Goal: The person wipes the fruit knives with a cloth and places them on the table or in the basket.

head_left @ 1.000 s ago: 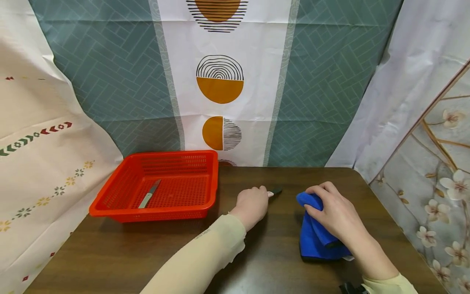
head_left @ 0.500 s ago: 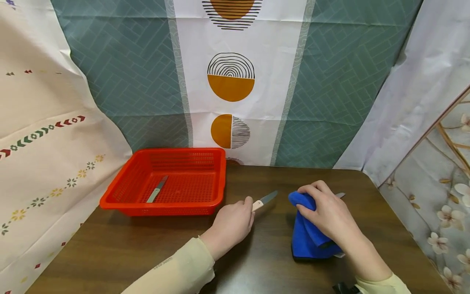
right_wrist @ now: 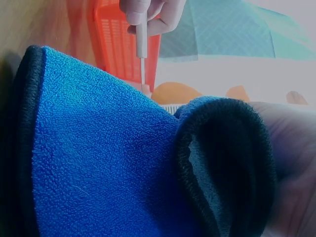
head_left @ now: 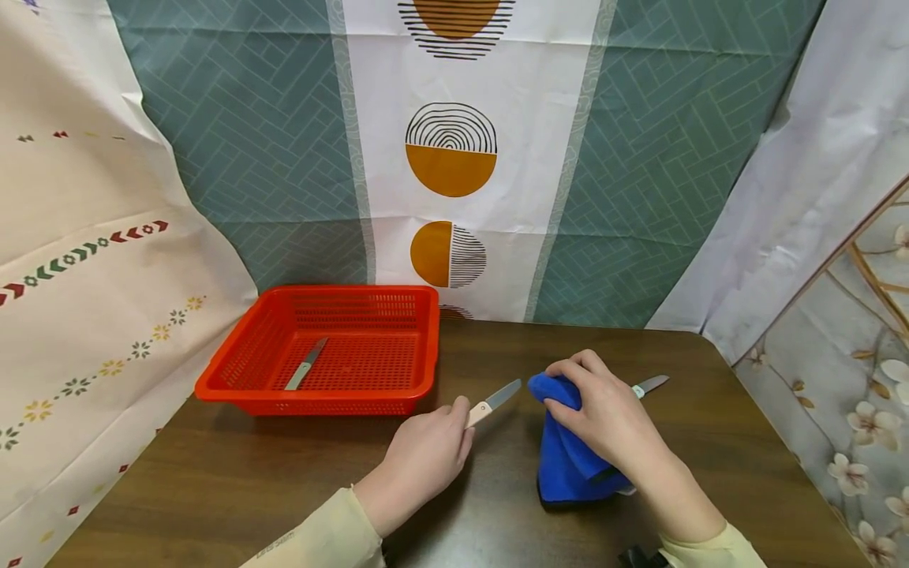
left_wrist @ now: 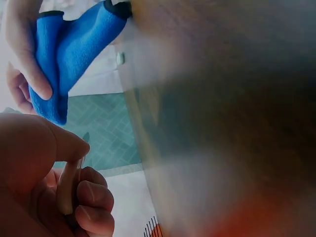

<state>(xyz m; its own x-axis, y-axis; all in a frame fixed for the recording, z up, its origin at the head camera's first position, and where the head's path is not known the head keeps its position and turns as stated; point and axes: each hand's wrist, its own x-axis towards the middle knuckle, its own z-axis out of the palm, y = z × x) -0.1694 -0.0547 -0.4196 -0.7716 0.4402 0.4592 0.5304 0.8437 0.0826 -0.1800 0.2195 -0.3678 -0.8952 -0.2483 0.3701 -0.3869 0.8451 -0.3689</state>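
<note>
My left hand (head_left: 424,456) grips a knife (head_left: 490,403) by its pale cream handle, the blade pointing up and to the right toward the cloth. In the left wrist view my thumb and curled fingers wrap the handle (left_wrist: 66,190). My right hand (head_left: 604,406) holds a folded blue cloth (head_left: 568,465) with dark edging, pinched at its top fold between thumb and fingers. Close up in the right wrist view, the cloth (right_wrist: 103,143) hangs folded over. The blade tip lies just left of the cloth's top, apart from it in the head view.
A red plastic basket (head_left: 426,371) stands at the back left of the brown table (head_left: 284,489), with a knife (head_left: 307,364) lying in it. Another knife (head_left: 651,385) lies on the table behind my right hand, partly hidden. Patterned fabric (head_left: 454,95) hangs behind.
My left hand has lifted the knife from the back of the table and drawn it nearer. My right hand has moved slightly left with the cloth, showing the knife behind it.
</note>
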